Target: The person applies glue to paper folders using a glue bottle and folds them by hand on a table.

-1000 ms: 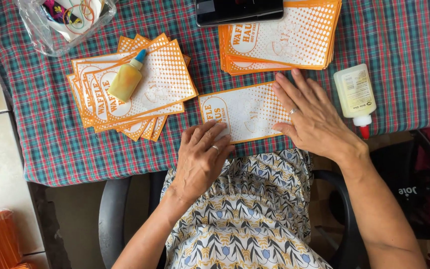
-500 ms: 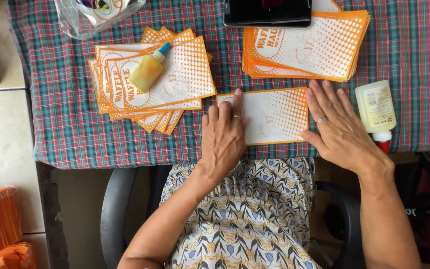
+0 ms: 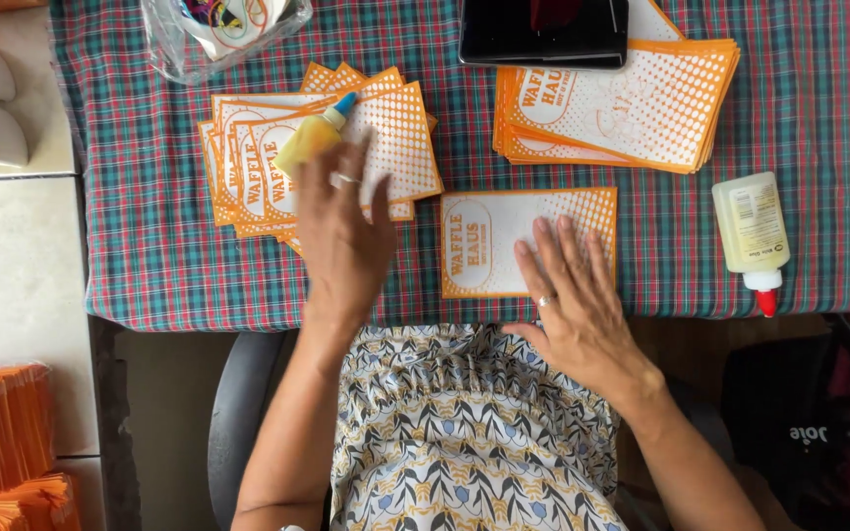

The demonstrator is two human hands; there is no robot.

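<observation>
Two hands are working: the left hand (image 3: 344,236), open, is reaching over the glue bottle (image 3: 313,141); the right hand (image 3: 571,295), flat, is pressing the light, bendable paper bag (image 3: 504,236).

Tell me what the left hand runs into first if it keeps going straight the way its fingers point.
Most likely the small yellow glue bottle lying on the fanned stack of orange-and-white sheets; the left hand has its fingertips just short of it, though its height above the stack is unclear.
</observation>
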